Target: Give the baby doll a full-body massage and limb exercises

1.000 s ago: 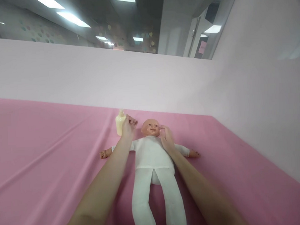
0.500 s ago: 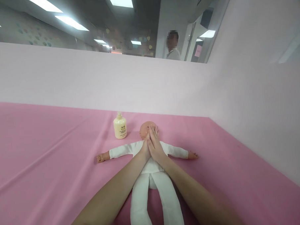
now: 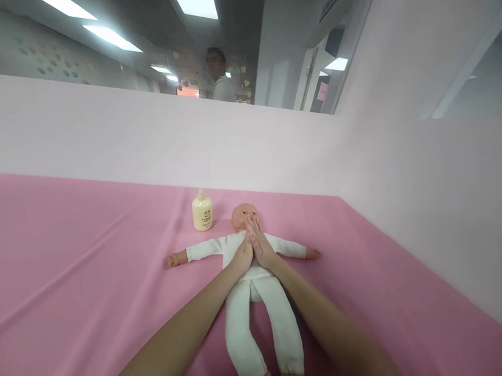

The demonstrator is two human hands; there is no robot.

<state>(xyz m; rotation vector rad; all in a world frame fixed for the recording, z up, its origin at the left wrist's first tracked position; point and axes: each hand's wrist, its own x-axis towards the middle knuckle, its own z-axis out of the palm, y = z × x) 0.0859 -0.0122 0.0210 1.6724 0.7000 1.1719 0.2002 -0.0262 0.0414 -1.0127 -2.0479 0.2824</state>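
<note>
— Item one, the largest?

— The table point(image 3: 72, 284), covered all over with a pink cloth that shows long soft creases. A pale pink partition point(image 3: 149, 142) stands along its far edge and turns down the right side. Above the partition, a person point(image 3: 219, 81) in a white top is visible behind glass, well apart from my work.

— Item two?

— The baby doll point(image 3: 256, 298), lying face up in the middle of the table, dressed in a white suit. Arms spread out flat to either side, bare hands showing at the cuffs; legs pointing toward me, slightly apart. The head lies at the far end, nearest the partition.

— Your hands?

— My left hand point(image 3: 242, 256) rests flat on the doll's chest, fingers point(image 3: 246, 245) together and stretched out, clamped on nothing. My right hand point(image 3: 259, 243) lies just beside it, touching it along the inner edge; its fingers point(image 3: 252, 224), close together and extended, reach up over the doll's chin and mouth. Neither hand grips anything; both simply press open-palmed on the doll.

— Containers?

— One: a cream-yellow bottle point(image 3: 202, 211), upright on the table just left of the doll's head, close to it but not touching. Cap on, small printed label facing me. The wall is opaque, so I cannot tell what is inside or how full it is.
</note>
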